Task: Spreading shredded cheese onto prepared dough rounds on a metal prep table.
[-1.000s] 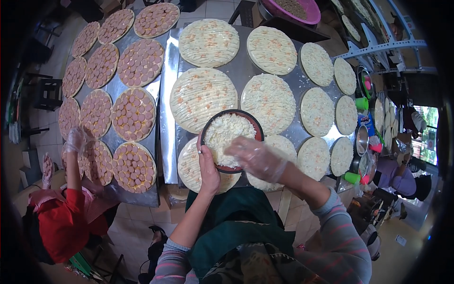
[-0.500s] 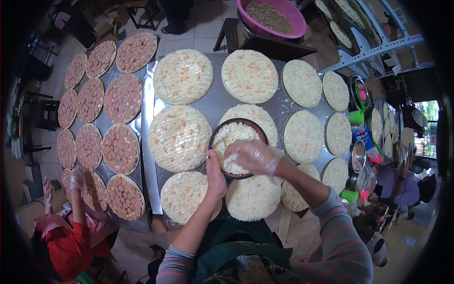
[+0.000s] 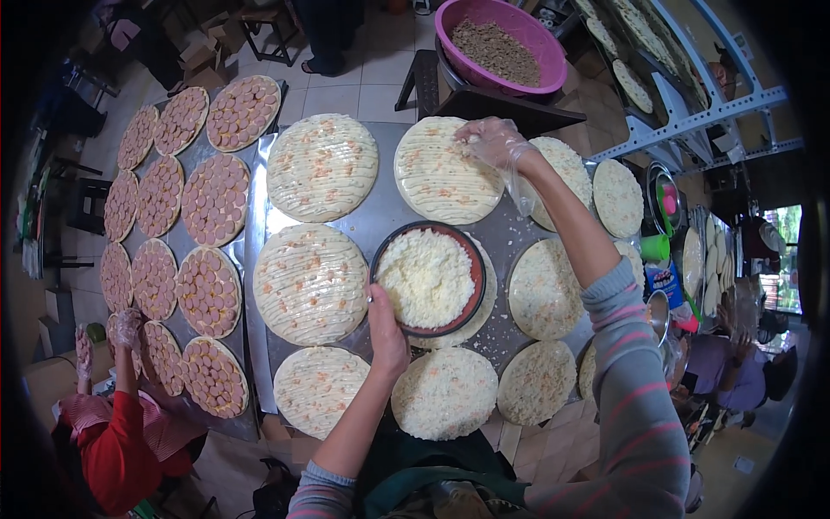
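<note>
Here, seen from the head camera, the left hand (image 3: pixel 386 333) grips the near rim of a round bowl (image 3: pixel 471 264), fingers clamped on its edge; the bowl is dark with a red-brown inner wall, is filled with grated white cheese (image 3: pixel 425 278), and is held above the middle of the steel counter (image 3: pixel 380 212), partly covering a base beneath it. The right hand (image 3: pixel 493 143), in a thin clear glove, is stretched to the far side, its fingers bunched together on a pinch of cheese, over the edge of a far base (image 3: pixel 441 177) that is striped with pale sauce. Just left of that lie two more sauce-striped bases, one far (image 3: pixel 322 166) and one in the middle row (image 3: pixel 309 283). The near row holds bases already covered with cheese (image 3: pixel 445 391), with further ones to the right (image 3: pixel 543 288). On the left, a separate tray (image 3: pixel 194 147) carries many smaller rounds topped with pink sausage slices (image 3: pixel 214 199). At the lower left another person in a red top (image 3: pixel 117 450) stands by that tray, with a gloved hand (image 3: pixel 127 329) at its near end. Beyond the counter's far edge a pink basin (image 3: pixel 458 22) holds a brown minced filling (image 3: pixel 497 52).
</note>
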{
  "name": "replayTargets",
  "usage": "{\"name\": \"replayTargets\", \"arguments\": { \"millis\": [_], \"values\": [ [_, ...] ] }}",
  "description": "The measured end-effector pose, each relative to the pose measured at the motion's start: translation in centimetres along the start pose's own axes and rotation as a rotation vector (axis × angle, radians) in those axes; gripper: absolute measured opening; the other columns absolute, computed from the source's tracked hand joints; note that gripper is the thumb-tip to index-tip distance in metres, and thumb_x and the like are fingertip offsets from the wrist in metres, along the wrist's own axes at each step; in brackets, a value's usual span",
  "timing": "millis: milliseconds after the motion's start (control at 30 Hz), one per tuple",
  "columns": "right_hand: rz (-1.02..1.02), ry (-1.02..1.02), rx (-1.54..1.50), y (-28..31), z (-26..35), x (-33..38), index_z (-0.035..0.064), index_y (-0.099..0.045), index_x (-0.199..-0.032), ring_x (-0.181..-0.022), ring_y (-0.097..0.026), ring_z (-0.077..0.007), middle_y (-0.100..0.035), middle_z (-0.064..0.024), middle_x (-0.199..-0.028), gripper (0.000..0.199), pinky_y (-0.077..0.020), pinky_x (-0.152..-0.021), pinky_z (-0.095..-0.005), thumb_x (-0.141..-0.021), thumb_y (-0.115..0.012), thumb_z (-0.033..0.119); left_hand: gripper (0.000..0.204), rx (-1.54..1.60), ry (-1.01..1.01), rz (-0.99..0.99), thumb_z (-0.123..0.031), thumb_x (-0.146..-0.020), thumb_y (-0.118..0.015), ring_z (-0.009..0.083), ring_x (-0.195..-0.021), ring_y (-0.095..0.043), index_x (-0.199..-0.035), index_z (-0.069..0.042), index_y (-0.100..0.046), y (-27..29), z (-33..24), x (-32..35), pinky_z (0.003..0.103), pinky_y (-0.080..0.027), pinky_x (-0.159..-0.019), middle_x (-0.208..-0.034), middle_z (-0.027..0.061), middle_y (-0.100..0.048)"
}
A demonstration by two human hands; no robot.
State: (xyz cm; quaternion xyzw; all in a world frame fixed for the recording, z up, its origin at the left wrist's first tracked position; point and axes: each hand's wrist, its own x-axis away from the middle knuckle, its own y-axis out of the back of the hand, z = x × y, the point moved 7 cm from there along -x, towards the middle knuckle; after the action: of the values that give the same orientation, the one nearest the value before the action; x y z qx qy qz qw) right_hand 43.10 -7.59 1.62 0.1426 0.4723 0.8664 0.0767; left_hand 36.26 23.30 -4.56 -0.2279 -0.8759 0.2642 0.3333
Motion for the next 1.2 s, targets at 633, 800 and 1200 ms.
{"name": "replayTargets", "arguments": {
  "millis": [633, 800, 1200],
  "values": [
    [-0.078, -0.164, 0.266, 0.3, -2.2, -3.0, 0.0127, -0.069, -0.082, -0.082, -0.066, -0.0244, -0.067, -0.0100, -0.086, 0.016, -0.0496, -0.078, -0.0331, -0.076, -0.054, 0.012, 0.063, -0.025, -0.019, -0.098, -0.052, -0.095, -0.031, 0.0215, -0.121, -0.045, -0.137, -0.005, -0.028, 2.9, -2.5, 4.4, 0.035, -0.038, -0.101, -0.134, 0.0116, -0.042],
    [0.108, -0.261, -0.389, 1.7, 4.6, 2.3, 0.0008, -0.064, -0.095, -0.070, -0.062, -0.0099, -0.065, -0.0087, -0.083, 0.016, -0.0529, -0.066, -0.0275, -0.085, -0.058, 0.011, 0.060, -0.056, -0.101, -0.145, -0.049, -0.096, -0.030, 0.0196, -0.118, -0.047, -0.135, -0.004, -0.030, 4.0, -1.7, 2.5, 0.034, -0.039, -0.100, -0.131, 0.0113, -0.044],
    [0.161, 0.479, -0.128, -6.5, 18.0, 12.3, 0.0052, -0.054, -0.110, -0.095, -0.058, -0.0326, -0.060, -0.0133, -0.102, 0.030, -0.0475, -0.085, -0.0403, -0.086, -0.057, 0.022, 0.058, -0.110, -0.089, -0.034, -0.047, -0.097, -0.029, 0.0185, -0.118, -0.045, -0.133, 0.000, -0.033, 0.8, -1.7, -0.3, 0.033, -0.036, -0.101, -0.130, 0.0116, -0.045]
  ]
}}
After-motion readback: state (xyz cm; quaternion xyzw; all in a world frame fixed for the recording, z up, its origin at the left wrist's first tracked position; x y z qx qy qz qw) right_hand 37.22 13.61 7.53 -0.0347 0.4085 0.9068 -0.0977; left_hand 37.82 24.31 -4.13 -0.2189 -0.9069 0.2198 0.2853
